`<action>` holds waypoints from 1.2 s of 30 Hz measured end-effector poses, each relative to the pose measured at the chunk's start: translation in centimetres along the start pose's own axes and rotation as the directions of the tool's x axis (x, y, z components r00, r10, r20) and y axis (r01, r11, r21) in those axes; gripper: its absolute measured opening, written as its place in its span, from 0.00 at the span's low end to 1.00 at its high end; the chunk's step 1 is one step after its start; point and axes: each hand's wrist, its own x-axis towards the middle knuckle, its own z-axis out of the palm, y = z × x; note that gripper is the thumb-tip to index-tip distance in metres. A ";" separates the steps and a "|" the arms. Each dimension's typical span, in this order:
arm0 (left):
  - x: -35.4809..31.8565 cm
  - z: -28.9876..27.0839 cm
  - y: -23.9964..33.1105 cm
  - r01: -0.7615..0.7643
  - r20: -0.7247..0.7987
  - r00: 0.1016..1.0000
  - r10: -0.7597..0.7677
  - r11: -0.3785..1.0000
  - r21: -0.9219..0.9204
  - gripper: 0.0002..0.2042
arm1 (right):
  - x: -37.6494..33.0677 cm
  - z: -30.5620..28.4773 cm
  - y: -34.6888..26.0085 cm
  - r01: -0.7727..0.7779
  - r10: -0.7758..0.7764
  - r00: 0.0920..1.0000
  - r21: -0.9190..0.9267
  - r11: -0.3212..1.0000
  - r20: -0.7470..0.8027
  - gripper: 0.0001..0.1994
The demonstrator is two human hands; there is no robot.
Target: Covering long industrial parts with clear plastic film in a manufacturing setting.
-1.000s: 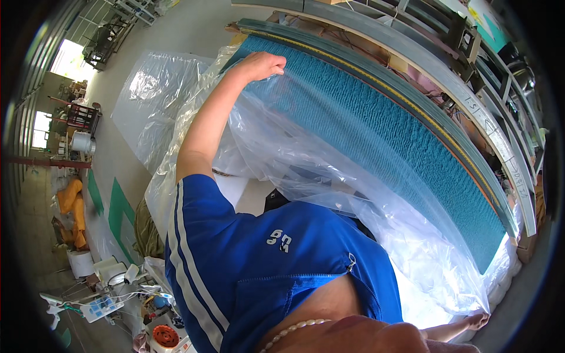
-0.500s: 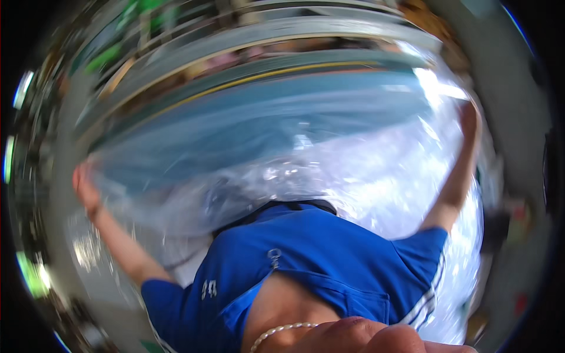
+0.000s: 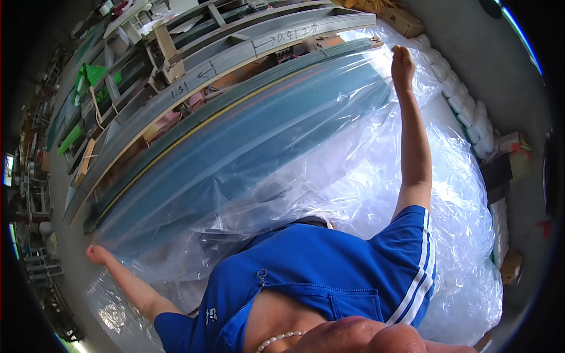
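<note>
Left hand [image 3: 97, 254] and right hand [image 3: 402, 61], both closed, grip the clear plastic sheet [image 3: 329, 170] at opposite ends of the long teal panel [image 3: 235, 147].

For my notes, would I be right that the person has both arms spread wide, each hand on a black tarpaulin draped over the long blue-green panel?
Not quite: the head view shows clear plastic sheeting, not a black tarpaulin. The rest holds: left hand and right hand are spread wide on it, over the long blue-green panel.
</note>
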 end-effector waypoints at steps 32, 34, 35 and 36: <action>-0.1 -2.8 9.2 0.355 0.201 0.935 -0.292 0.743 -0.568 0.11 | 4.9 -7.2 -3.6 -0.282 0.328 0.943 0.664 0.692 0.059 0.09; 0.0 -4.1 11.7 0.403 0.193 0.904 -0.382 0.609 -0.683 0.10 | 5.9 -6.6 -3.6 -0.196 0.334 0.931 0.570 0.798 -0.147 0.10; 0.2 -4.1 10.5 0.306 0.151 0.950 -0.273 0.717 -0.627 0.10 | 6.0 -5.5 -2.9 -0.135 0.265 0.928 0.424 0.895 -0.263 0.09; 0.3 -2.9 9.0 0.202 0.133 0.979 -0.153 0.798 -0.567 0.09 | 6.3 -3.8 1.3 0.091 -0.088 0.938 -0.005 0.996 -0.336 0.09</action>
